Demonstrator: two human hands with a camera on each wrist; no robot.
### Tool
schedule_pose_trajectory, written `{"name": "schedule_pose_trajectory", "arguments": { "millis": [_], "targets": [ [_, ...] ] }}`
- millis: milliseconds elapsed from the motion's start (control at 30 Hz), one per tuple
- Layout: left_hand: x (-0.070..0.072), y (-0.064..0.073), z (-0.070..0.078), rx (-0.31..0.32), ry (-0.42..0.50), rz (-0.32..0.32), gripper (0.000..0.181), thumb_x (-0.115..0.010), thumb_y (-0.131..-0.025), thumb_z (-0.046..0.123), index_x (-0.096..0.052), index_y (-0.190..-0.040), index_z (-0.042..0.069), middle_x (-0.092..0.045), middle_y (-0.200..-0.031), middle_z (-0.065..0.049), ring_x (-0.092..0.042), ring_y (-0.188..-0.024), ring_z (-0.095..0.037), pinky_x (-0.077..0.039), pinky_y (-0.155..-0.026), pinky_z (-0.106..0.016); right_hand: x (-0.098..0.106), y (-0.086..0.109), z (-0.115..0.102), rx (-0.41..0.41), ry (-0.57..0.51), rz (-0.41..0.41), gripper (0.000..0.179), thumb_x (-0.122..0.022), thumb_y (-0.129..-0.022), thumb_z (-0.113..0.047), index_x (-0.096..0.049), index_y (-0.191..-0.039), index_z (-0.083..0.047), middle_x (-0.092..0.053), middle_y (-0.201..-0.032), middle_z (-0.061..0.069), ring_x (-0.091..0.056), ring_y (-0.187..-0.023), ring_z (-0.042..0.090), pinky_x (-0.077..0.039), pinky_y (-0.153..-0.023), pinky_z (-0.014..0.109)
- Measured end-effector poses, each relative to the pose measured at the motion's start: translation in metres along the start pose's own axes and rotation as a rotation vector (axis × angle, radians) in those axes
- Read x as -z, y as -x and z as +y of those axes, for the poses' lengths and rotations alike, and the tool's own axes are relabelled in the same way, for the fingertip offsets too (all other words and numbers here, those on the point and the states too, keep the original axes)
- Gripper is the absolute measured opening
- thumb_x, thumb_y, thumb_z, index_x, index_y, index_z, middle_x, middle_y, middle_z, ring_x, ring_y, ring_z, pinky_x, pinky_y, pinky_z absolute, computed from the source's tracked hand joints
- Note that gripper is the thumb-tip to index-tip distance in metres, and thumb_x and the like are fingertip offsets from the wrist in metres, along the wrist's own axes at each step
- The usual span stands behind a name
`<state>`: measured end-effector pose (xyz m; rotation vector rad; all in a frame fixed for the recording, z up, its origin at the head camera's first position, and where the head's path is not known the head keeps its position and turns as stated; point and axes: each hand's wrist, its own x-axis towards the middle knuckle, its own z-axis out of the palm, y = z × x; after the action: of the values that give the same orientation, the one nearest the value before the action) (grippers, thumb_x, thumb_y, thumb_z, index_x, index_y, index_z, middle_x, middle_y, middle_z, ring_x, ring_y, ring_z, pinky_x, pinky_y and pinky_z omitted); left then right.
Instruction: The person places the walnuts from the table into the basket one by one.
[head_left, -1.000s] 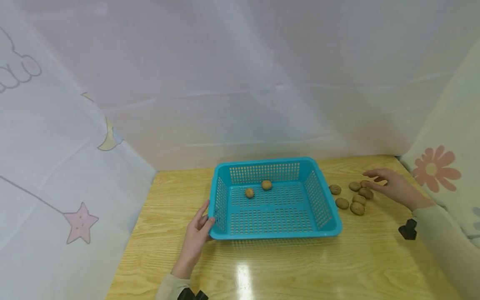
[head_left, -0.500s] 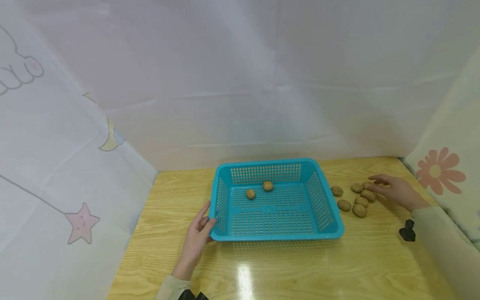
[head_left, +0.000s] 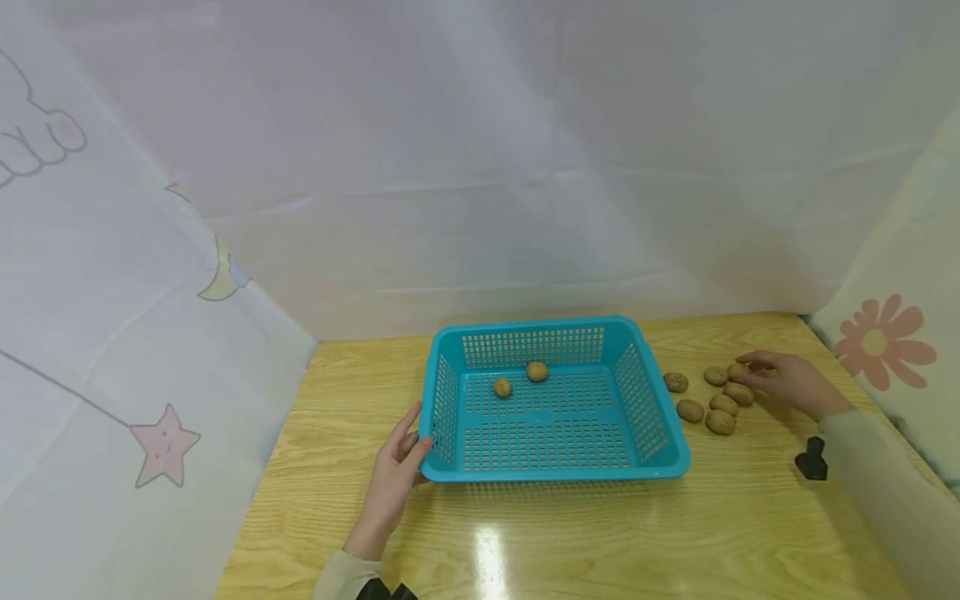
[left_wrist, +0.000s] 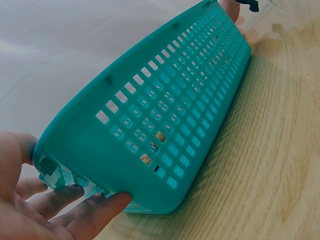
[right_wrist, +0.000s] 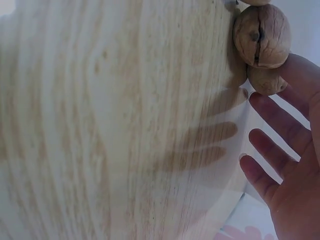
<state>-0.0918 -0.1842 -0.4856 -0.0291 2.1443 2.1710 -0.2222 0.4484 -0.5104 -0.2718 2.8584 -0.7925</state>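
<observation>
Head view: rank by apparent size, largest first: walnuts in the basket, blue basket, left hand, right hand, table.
1. table
2. blue basket
3. left hand and right hand: too alike to rank
4. left walnut and right walnut in the basket: near alike, not ranked

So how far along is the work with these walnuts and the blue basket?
Already done, it seems: two walnuts sit in the blue basket. In hand: the right hand appears to pinch another walnut; the left hand grips the basket. Left: six more walnuts visible on the table.
</observation>
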Motion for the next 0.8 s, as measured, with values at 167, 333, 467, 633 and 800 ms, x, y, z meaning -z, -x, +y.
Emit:
{"name": "schedule_pose_trajectory", "arguments": {
  "millis": [167, 333, 467, 633, 800],
  "targets": [
    [0.001, 0.000, -0.001, -0.003, 0.000, -0.004, 0.062, -0.057, -0.108, 0.015, -0.031, -0.165, 0.013, -0.059, -0.140, -0.032, -0.069, -0.112, -0.045, -0.064, -0.079, -0.041, 0.001, 0.002, -0.001, -0.003, 0.006, 0.000, 0.061, -0.058, -0.108, -0.038, -0.053, -0.141, 0.012, -0.054, -0.131, 0.043, -0.052, -0.118, 0.063, -0.048, -0.091, 0.070],
    [0.000, 0.000, -0.002, 0.001, 0.013, 0.002, 0.061, -0.058, -0.108, 0.014, -0.034, -0.164, 0.016, -0.060, -0.139, -0.031, -0.069, -0.111, -0.045, -0.064, -0.079, -0.042, 0.003, 0.007, -0.006, 0.009, 0.008, 0.024, 0.059, -0.059, -0.108, -0.035, -0.051, -0.141, 0.013, -0.056, -0.130, 0.042, -0.053, -0.116, 0.063, -0.047, -0.089, 0.071],
    [0.000, 0.001, -0.002, 0.006, 0.026, 0.008, 0.061, -0.058, -0.107, 0.012, -0.035, -0.164, 0.017, -0.061, -0.138, -0.029, -0.069, -0.111, -0.044, -0.064, -0.079, -0.042, 0.006, 0.011, -0.015, 0.021, -0.011, 0.052, 0.061, -0.060, -0.107, -0.038, -0.051, -0.144, 0.009, -0.058, -0.130, 0.038, -0.052, -0.117, 0.062, -0.046, -0.088, 0.071],
    [0.000, 0.001, -0.002, -0.001, 0.025, -0.003, 0.062, -0.058, -0.108, 0.013, -0.033, -0.164, 0.015, -0.060, -0.140, -0.030, -0.069, -0.112, -0.046, -0.064, -0.079, -0.042, 0.010, 0.011, -0.031, 0.063, 0.003, 0.088, 0.058, -0.063, -0.105, -0.037, -0.054, -0.144, 0.004, -0.062, -0.129, 0.035, -0.053, -0.119, 0.059, -0.045, -0.087, 0.073],
    [0.002, 0.001, -0.002, -0.006, 0.016, -0.010, 0.062, -0.057, -0.108, 0.014, -0.032, -0.165, 0.014, -0.059, -0.141, -0.032, -0.069, -0.112, -0.045, -0.064, -0.080, -0.043, 0.015, 0.012, -0.053, 0.127, 0.018, 0.123, 0.048, -0.067, -0.104, -0.031, -0.060, -0.139, 0.001, -0.065, -0.126, 0.031, -0.057, -0.117, 0.055, -0.045, -0.087, 0.073]
  ]
}}
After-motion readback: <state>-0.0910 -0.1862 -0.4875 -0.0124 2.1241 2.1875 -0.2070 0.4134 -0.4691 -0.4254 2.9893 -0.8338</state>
